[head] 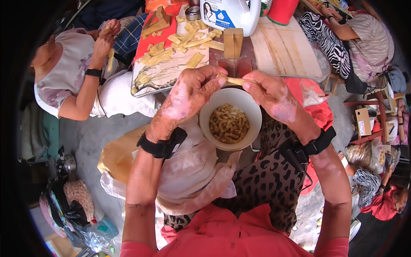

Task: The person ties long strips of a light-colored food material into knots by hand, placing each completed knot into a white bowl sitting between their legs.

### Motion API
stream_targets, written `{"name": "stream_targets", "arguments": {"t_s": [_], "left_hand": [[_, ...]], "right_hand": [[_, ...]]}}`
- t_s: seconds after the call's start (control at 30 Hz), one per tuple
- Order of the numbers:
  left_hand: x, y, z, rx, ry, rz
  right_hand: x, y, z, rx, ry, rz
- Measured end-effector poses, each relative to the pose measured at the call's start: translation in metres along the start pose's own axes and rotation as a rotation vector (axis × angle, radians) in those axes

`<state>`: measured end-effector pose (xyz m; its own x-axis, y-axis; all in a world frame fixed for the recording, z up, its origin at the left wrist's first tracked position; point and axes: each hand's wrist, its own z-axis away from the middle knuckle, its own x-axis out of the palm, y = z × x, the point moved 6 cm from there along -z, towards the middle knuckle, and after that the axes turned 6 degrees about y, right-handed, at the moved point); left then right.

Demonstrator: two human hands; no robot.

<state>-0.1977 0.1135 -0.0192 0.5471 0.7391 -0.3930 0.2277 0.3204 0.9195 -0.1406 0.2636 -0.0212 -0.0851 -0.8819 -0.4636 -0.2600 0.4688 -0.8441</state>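
A short rolled strip of pale yellow dried plant material (236, 80) is stretched between my two hands. My left hand (196, 88) pinches its left end between thumb and fingers. The right end is pinched by my right hand (273, 91). Just below the strip, a white round tub (205, 135) holds a heap of small yellowish-brown pieces (228, 123). Beyond my hands, an upright wooden block (233, 43) with a slit stands at the table's near edge. My palms face partly away, so some fingers are hidden.
Loose yellow strips (189, 38) lie on the table (173, 69), beside a large white plastic jug (229, 14) and a red container (282, 13). One person (70, 70) sits at the left, another (362, 41) at the right. A pale cloth (189, 167) covers my left lap.
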Motion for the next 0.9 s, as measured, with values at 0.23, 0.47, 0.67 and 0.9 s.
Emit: {"name": "stream_targets", "arguments": {"t_s": [0.23, 0.47, 0.67, 0.9], "left_hand": [[0.007, -0.012, -0.029, 0.125, 0.066, 0.064], [0.012, -0.023, -0.041, 0.161, 0.146, 0.118], [0.015, -0.023, -0.041, 0.142, 0.208, 0.069], [0.017, -0.041, -0.045, 0.186, 0.304, 0.057]], "right_hand": [[-0.013, 0.019, -0.022, -0.029, 0.099, 0.077], [-0.015, 0.034, -0.028, -0.012, 0.111, 0.036], [-0.014, 0.041, -0.03, 0.031, 0.117, 0.058], [-0.013, 0.05, -0.022, -0.004, 0.182, 0.05]]}}
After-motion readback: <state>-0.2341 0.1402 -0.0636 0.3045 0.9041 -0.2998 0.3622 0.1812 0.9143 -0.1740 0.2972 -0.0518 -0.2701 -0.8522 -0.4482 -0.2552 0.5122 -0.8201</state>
